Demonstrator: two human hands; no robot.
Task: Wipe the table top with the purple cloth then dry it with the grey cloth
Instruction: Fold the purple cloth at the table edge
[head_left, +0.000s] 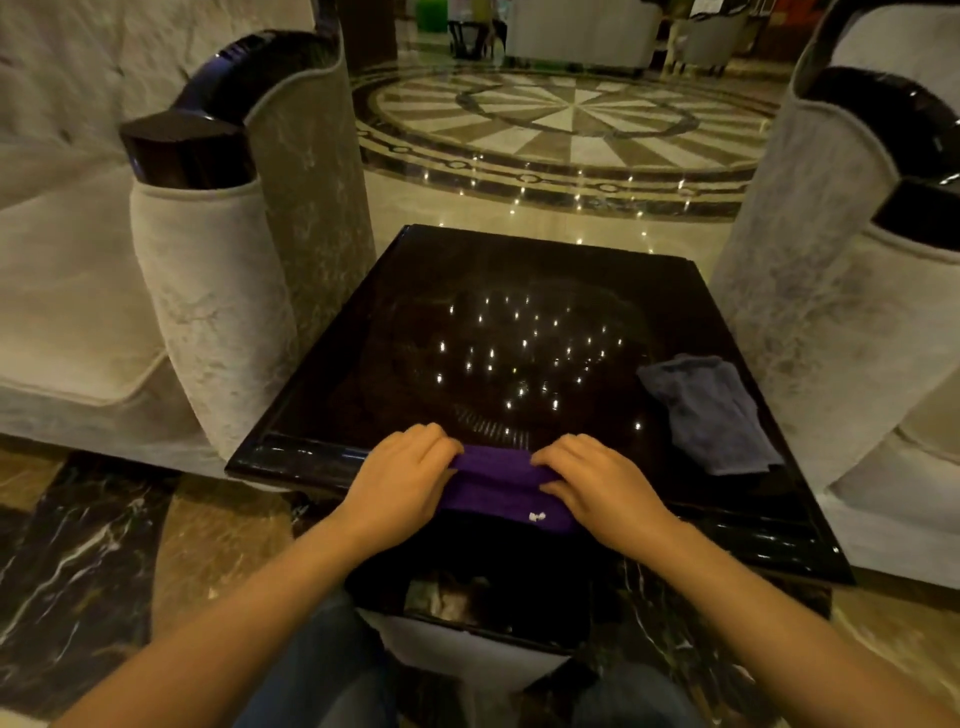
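A glossy black square table top (363, 374) fills the middle of the head view, with ceiling lights mirrored in it. The purple cloth (498, 483) lies folded at the table's near edge and hangs slightly over it. My left hand (400, 488) grips the cloth's left end and my right hand (602, 488) grips its right end, fingers curled over the fold. The grey cloth (711, 410) lies crumpled on the table's right side, apart from both hands.
A pale upholstered armchair (208, 312) with a dark glossy arm top stands close on the left. A matching armchair (841, 312) flanks the right. Beyond the table's far edge lies polished marble floor (566, 119) with a round inlay.
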